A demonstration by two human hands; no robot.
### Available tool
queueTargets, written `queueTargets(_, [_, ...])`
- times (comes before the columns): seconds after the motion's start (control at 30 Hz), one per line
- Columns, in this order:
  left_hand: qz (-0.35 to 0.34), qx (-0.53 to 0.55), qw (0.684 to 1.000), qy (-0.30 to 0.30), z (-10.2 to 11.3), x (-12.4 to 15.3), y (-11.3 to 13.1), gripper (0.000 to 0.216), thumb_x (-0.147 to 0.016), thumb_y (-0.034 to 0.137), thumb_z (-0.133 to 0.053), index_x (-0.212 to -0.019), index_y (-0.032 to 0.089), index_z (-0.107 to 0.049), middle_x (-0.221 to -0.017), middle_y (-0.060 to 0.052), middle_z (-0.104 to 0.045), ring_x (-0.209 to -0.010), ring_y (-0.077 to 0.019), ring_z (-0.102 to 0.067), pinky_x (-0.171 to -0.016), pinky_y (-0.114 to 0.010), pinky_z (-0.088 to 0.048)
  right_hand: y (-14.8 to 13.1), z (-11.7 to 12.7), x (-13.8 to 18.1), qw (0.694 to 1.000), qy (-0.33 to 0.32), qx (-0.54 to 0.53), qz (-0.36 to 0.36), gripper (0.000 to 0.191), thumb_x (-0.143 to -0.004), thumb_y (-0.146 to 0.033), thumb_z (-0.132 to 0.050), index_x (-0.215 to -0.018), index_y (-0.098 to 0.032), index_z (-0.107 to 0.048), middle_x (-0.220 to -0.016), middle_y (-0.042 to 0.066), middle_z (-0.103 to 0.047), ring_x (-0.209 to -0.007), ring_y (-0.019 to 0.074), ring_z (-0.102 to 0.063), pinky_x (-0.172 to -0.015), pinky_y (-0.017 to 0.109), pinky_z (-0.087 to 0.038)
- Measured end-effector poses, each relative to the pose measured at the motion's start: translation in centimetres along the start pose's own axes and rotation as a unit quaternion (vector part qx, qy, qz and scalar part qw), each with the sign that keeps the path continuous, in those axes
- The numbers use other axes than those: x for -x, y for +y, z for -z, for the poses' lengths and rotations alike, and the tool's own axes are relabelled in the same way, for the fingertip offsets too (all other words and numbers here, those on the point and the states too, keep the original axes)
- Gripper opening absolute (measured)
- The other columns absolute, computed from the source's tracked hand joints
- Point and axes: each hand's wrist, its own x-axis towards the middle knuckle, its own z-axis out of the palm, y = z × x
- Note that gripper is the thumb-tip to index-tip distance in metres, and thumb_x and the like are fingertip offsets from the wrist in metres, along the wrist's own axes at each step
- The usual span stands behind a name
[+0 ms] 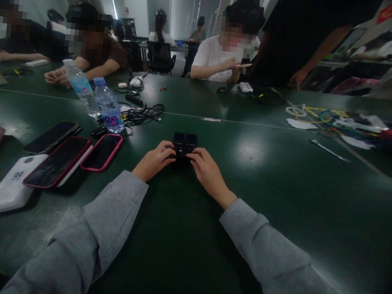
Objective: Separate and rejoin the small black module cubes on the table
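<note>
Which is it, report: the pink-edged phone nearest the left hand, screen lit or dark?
Dark: the pink-edged phone lies face up near the left hand, its screen black, nothing lit.

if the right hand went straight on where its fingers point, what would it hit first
Most likely the small black two-panel device, whose right side the right hand seems to hold; depth past it is unclear.

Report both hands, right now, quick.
Left hand: closed, fingers and thumb holding the left side of the black case.
Right hand: closed, holding the right side of the same case.
</note>
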Motion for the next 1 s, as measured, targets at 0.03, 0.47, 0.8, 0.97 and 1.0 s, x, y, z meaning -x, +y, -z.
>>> queueTargets(0.03, [0.002, -0.004, 1.000, -0.002, 0.0, 0.0, 0.0, 0.018, -0.093, 0.024, -0.057, -0.110, 0.020, -0.052, -0.126, -0.008, -0.048, -0.104, -0.0202, -0.063, -0.079, -0.037, -0.060, 0.0, 0.0, 0.0, 1.000, 0.000, -0.001, 0.002, 0.031, -0.095, -0.010, -0.044, -0.123, -0.020, -0.053, -0.124, 0.011, -0.049, -0.114, 0.0249, -0.052, -0.091, 0.044, -0.054])
queueTargets(0.47, [0.022, 0.044, 0.997, 0.058, -0.9, -0.9, 0.2, 0.077, -0.079, 0.046, -0.073, -0.141, 0.022, -0.034, -0.145, -0.019, -0.038, -0.136, -0.0333, -0.041, -0.106, -0.054, -0.043, 0.6, -0.7, 0.1, 0.998, 0.047, -0.009, -0.047, 0.047, -0.092, -0.021, -0.055, -0.137, -0.023, -0.042, -0.135, 0.015, -0.038, -0.119, 0.0296, -0.050, -0.096, 0.050, -0.051])
queueTargets(0.8, [0.083, 0.044, 0.994, -0.058, -2.0, -0.9, 0.1, 0.091, -0.087, 0.043, -0.065, -0.155, 0.023, -0.008, -0.158, -0.027, -0.017, -0.135, -0.0400, -0.043, -0.099, -0.054, -0.049, 0.8, -1.1, -0.2, 0.998, -0.039, 0.048, -0.013, 0.068, -0.095, -0.027, -0.057, -0.153, -0.034, -0.021, -0.161, 0.008, -0.007, -0.145, 0.0340, -0.017, -0.112, 0.061, -0.029])
queueTargets(0.97, [0.099, 0.031, 0.993, -0.054, -2.4, -0.9, 0.1, 0.083, -0.089, 0.036, -0.063, -0.154, 0.023, -0.013, -0.154, -0.027, -0.028, -0.128, -0.0387, -0.052, -0.094, -0.052, -0.052, 0.6, -1.2, -0.2, 0.997, -0.053, 0.049, -0.036, 0.061, -0.098, -0.029, -0.053, -0.152, -0.030, -0.026, -0.159, 0.010, -0.016, -0.135, 0.0321, -0.040, -0.104, 0.053, -0.044])
queueTargets(1.0, [0.102, 0.026, 0.993, -0.051, -2.5, -0.9, 0.1, 0.082, -0.089, 0.036, -0.063, -0.154, 0.022, -0.014, -0.153, -0.027, -0.030, -0.127, -0.0387, -0.053, -0.093, -0.052, -0.052, 0.6, -1.1, -0.2, 0.996, -0.049, 0.055, -0.042, 0.059, -0.097, -0.030, -0.054, -0.150, -0.029, -0.028, -0.159, 0.010, -0.018, -0.132, 0.0323, -0.043, -0.102, 0.053, -0.046])
